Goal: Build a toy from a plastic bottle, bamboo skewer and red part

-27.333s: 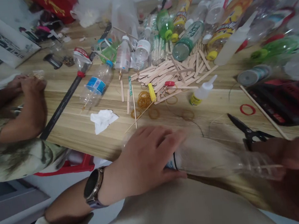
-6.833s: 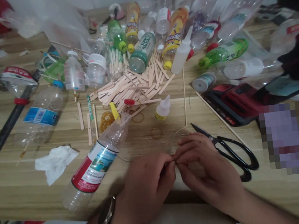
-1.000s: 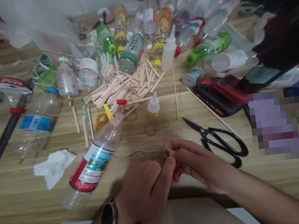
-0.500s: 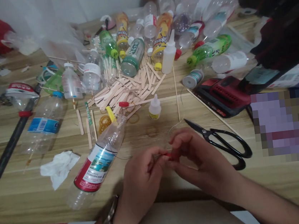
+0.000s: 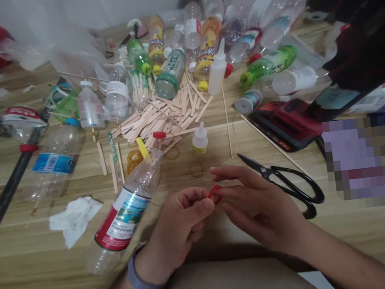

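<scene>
Thumb and forefinger of my left hand (image 5: 183, 219) pinch a small red bottle cap (image 5: 214, 191), partly hidden by the fingers. My right hand (image 5: 259, 197) has its fingers spread, the fingertips at the cap's right side; whether they touch it I cannot tell. A thin cord shows on both sides of the hands. Left of my left hand, a clear bottle (image 5: 122, 217) with a red and blue label lies on its side. Black-handled scissors (image 5: 283, 183) rest beyond my right hand. A small glue bottle (image 5: 199, 140) stands ahead of both hands.
Wooden sticks (image 5: 162, 120) lie piled mid-table, with many plastic bottles behind. A red and black power tool (image 5: 285, 124) stands at right. Rubber bands (image 5: 134, 160), a crumpled tissue (image 5: 74, 220) and a bottle with a blue label (image 5: 53, 162) lie on the left.
My right hand's fingers have opened and spread away from the red cap. My left hand has rolled, so its thumb and the cap show more plainly.
</scene>
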